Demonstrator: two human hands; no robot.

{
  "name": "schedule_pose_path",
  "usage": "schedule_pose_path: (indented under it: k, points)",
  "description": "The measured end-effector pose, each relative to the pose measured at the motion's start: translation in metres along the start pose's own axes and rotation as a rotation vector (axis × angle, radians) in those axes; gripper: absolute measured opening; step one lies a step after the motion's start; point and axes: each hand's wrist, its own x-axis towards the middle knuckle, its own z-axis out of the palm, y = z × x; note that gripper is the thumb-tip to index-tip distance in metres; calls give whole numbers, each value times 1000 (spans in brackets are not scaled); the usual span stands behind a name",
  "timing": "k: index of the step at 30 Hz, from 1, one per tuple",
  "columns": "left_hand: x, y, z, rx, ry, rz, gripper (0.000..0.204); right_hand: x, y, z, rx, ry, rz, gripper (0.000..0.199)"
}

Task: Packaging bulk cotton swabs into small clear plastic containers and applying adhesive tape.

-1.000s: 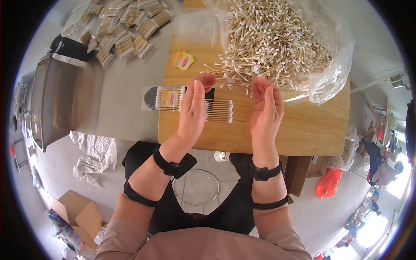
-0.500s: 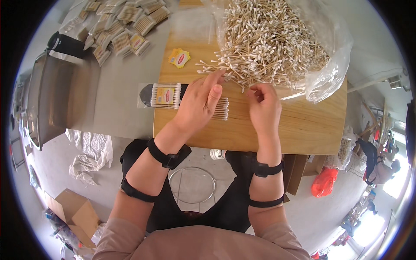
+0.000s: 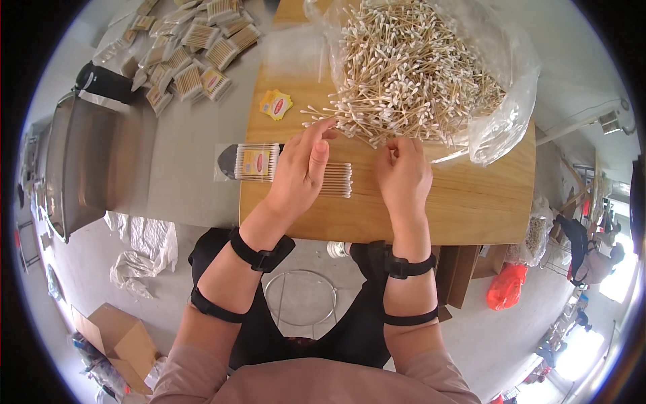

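Note:
My left hand (image 3: 301,167) rests edge-down on the wooden table, its fingers stretched out and thumb raised. On its right side, a flat row of cotton swabs (image 3: 336,180) lies partly hidden by the hand. Left of that hand, a clear packet of cotton swabs (image 3: 257,162) with a yellow and red label sits over a dark, round-ended strip (image 3: 227,162). My right hand (image 3: 405,172) is closed with curled fingers, just in front of a big heap of loose cotton swabs (image 3: 417,74). Whatever its fingertips may hold is hidden.
A clear plastic bag (image 3: 515,111) surrounds the heap. Yellow label cards (image 3: 276,105) lie beside it, near clear plastic sleeves (image 3: 293,54). Many filled packets (image 3: 200,35) are piled at far left, behind a metal bin (image 3: 84,158). The wooden table's front edge (image 3: 377,241) runs before my legs.
The whole view has shifted slightly. My left hand has drifted a little left along the row, and my right hand has come slightly left toward it, its fingers still curled.

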Motion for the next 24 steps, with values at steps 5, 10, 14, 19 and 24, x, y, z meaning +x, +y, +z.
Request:
schedule_pose_path:
  k: [5,10,14,19,24]
  points:
    - [0,8,-3,-1,-4,-45,51,1,13,-16,202,42,55,4]
    - [-1,5,-8,12,-56,-91,61,-1,23,-27,454,176,132,5]
    - [-3,0,-3,-115,56,-70,52,-3,27,-31,603,214,122,5]
    - [1,2,-2,-249,118,-106,53,-10,-2,-14,555,-94,86,3]
    - [0,0,1,-363,127,-177,58,-11,-21,6,527,-222,-50,7]
